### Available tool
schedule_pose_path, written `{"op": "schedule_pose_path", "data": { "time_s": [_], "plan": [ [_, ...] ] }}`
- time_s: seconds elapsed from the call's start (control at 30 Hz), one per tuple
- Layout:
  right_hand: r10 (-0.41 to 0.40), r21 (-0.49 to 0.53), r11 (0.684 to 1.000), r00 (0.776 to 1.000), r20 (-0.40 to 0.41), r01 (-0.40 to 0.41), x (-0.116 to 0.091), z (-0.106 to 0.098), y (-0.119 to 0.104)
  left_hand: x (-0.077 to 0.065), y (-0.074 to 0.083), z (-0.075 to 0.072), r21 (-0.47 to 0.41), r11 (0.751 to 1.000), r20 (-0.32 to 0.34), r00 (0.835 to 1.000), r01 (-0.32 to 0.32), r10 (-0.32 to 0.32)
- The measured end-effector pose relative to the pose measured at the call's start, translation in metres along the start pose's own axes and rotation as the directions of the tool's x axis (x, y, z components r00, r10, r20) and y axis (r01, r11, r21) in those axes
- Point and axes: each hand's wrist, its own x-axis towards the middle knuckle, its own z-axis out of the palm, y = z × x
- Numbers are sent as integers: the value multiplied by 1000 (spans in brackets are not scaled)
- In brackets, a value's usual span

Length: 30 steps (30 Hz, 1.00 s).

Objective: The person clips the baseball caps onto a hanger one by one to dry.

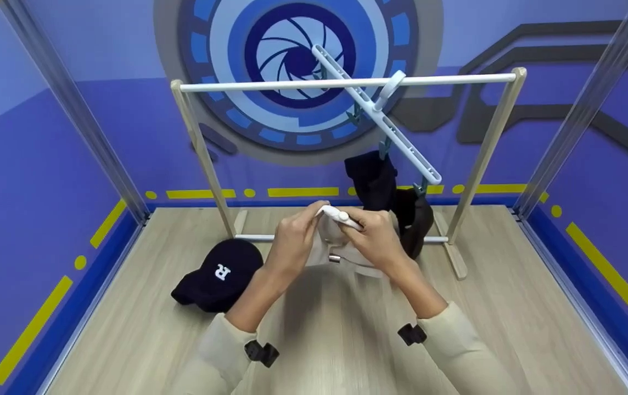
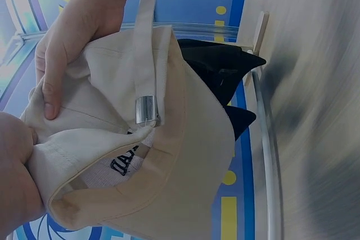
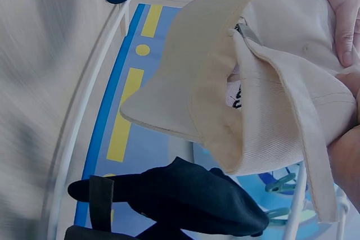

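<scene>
A cream baseball cap [image 1: 318,253] is held up between both hands, over the board and in front of the rack. My left hand [image 1: 292,238] grips one side of its crown, and my right hand [image 1: 375,237] grips the other side. In the left wrist view the cap's opening shows, with a loose back strap [image 2: 145,54] and a metal buckle [image 2: 145,109]. Dark lettering [image 2: 122,161] is on the lining inside. The cap's brim [image 3: 174,94] points away from the hands in the right wrist view.
A black cap [image 1: 240,255] with a white letter lies at left. A white-barred rack [image 1: 270,85] with wooden posts stands behind, carrying a pale blue clip hanger [image 1: 404,145] set aslant. A black cap [image 1: 371,173] and a dark brown cap [image 1: 421,230] hang from its clips.
</scene>
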Motion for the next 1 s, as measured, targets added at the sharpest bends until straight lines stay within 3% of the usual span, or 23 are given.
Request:
{"op": "schedule_pose_path", "data": {
  "time_s": [0.2, 0.43, 1.0],
  "plan": [
    [13, -44, 999, 1000, -17, -14, 4, -1, -1, 4, 0, 1, -8, 1000, 5, 1000, 18, -18],
    [49, -22, 999, 999, -24, -49, 6, -2, -1, 9, -1, 2, -9, 1000, 10, 1000, 13, -12],
    [49, -18, 999, 998, -26, -50, 8, -3, 6, 15, -7, 6, 22, 1000, 8, 1000, -9, 9]
  ]
}}
